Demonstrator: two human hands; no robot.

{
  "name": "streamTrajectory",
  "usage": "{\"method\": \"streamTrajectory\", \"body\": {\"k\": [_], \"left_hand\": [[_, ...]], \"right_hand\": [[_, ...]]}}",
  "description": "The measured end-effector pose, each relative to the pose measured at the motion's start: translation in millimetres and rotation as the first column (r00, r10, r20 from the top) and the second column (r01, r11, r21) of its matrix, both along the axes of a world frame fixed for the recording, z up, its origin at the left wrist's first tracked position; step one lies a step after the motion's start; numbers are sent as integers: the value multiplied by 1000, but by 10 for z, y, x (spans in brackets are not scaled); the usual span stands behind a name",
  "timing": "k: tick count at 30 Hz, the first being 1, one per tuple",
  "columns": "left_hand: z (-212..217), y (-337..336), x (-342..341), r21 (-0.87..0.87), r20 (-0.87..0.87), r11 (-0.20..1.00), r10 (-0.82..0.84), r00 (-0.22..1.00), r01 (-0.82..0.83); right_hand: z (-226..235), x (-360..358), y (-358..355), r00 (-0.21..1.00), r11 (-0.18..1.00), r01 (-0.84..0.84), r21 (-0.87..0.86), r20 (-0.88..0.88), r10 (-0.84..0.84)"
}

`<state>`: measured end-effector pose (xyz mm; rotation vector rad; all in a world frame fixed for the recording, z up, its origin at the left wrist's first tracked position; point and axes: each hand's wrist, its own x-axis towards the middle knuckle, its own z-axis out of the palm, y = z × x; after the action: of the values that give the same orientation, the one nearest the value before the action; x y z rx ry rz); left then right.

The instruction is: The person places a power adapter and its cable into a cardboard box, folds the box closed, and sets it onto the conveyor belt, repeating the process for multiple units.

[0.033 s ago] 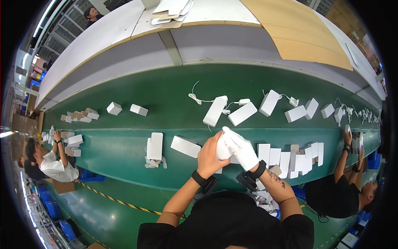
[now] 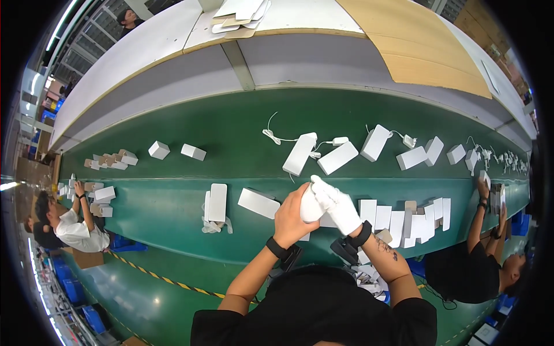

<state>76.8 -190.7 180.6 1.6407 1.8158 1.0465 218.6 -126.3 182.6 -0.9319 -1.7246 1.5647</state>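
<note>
In front of my chest, my bare left hand [image 2: 289, 215] is wrapped round a smooth, rounded white object [image 2: 311, 209] whose kind I cannot make out. My right hand [image 2: 337, 206], in a white glove, meets it from the other side with its fingers pressed together against its top. Part of the object is hidden by both hands. Just left of them a white box [image 2: 258, 203] lies on the green bench. Beyond my hands are another white box [image 2: 299, 154] and a white cable [image 2: 277, 138].
White cartons [image 2: 398, 225] stand in a row at right. Farther left, another carton [image 2: 217, 202] rests by clear plastic wrap [image 2: 217, 226]. Chargers [image 2: 409, 140] and boxes line the far strip. A raised shelf [image 2: 144, 55] runs behind. Co-workers work at both sides.
My gloved right fingers have shifted slightly over the white object. The left hand and the boxes nearby look unchanged.
</note>
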Motion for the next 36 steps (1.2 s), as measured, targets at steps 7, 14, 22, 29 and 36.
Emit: {"method": "streamTrajectory", "body": {"k": [7, 14, 22, 29, 36], "left_hand": [[-79, -29, -414, 14, -62, 999, -27, 998, 28], [-119, 22, -688, -43, -14, 993, -114, 993, 113], [-169, 42, -684, -49, 71, 997, -61, 996, 65], [-627, 105, -746, -81, 100, 992, 104, 990, -96], [-1041, 857, -1852, 210, 0, 880, 435, 900, -425]], "right_hand": [[-103, -305, 1, 992, 985, -65, 159, 121, 46], [-35, -519, -23, 999, 997, -47, -67, 9, 47], [48, -670, -62, 958, 904, -115, 412, 287, -9], [-55, -909, 21, 878, 711, -297, 637, 475, -59], [-1192, -1198, 750, 946, 900, 218, 379, 146, -290]]}}
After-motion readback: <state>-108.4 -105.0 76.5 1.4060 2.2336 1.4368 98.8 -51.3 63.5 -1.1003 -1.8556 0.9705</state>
